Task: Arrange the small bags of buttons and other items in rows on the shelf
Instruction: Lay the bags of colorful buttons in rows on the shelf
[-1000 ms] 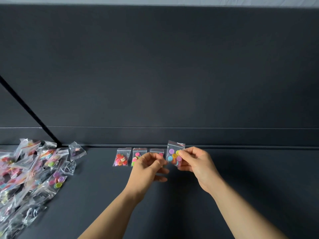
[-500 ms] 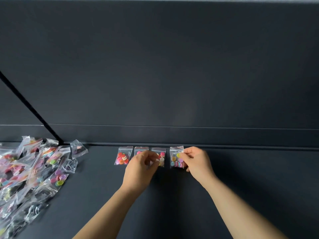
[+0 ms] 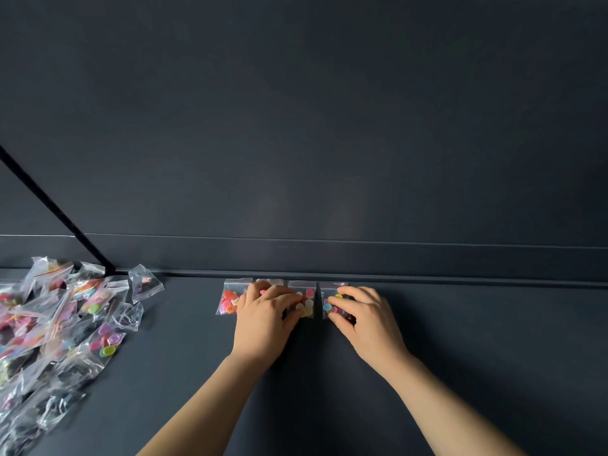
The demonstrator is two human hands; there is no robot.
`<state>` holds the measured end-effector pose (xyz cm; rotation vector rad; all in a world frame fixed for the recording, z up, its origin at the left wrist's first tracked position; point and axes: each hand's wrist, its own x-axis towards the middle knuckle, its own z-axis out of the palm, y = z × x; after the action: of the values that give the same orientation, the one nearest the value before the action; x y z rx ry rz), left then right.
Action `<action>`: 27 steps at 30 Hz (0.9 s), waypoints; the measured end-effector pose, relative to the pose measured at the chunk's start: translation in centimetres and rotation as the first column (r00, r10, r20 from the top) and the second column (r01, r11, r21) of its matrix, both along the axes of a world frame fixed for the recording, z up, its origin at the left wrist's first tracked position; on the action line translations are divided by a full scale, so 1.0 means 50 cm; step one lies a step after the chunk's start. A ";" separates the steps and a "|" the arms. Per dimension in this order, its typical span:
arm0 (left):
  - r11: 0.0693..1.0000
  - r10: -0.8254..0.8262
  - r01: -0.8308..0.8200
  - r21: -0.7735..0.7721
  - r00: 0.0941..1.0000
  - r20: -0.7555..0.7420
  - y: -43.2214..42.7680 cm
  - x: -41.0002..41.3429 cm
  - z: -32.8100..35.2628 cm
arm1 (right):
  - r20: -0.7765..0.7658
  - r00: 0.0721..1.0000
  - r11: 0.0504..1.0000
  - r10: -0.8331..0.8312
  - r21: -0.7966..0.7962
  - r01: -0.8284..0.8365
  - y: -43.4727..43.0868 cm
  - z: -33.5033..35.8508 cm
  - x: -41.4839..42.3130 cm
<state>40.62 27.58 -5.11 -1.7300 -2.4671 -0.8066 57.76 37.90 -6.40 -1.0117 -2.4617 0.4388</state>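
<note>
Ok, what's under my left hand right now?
The left hand covers the second bag in the row; only its top strip and a pink speck show. It also touches the third bag, white and pink buttons visible. The second bag's contents are hidden.
</note>
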 end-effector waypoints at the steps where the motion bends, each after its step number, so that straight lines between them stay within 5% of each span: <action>1: 1.000 -0.004 0.004 -0.005 1.000 0.005 0.001 0.000 0.000 | -0.002 1.000 1.000 -0.013 0.004 0.013 -0.001 0.001 -0.003; 9: 1.000 -0.018 0.019 -0.016 0.997 0.081 -0.015 0.004 0.016 | -0.052 0.998 1.000 -0.031 -0.004 0.031 -0.014 0.014 -0.007; 12: 0.999 0.003 -0.016 0.052 0.972 0.233 -0.051 -0.001 0.045 | -0.180 0.983 0.999 -0.027 -0.047 0.019 -0.029 0.041 -0.024; 14: 0.987 0.068 -0.121 0.107 0.913 0.402 -0.089 -0.009 0.071 | -0.268 0.960 0.978 -0.080 -0.209 0.023 -0.052 0.064 -0.047; 19: 0.912 0.203 -0.369 0.179 0.786 0.584 -0.223 -0.080 0.110 | -0.440 0.850 0.745 -0.291 -0.662 -0.088 -0.114 0.104 -0.139; 27: 0.741 0.409 -0.642 0.196 0.663 0.627 -0.492 -0.288 0.112 | -0.464 0.835 0.603 -0.296 -0.769 -0.213 -0.262 0.128 -0.365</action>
<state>26.22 2.98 0.51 -0.5845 -2.6083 -1.7451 39.53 24.78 0.00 -1.0303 -1.6399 1.6868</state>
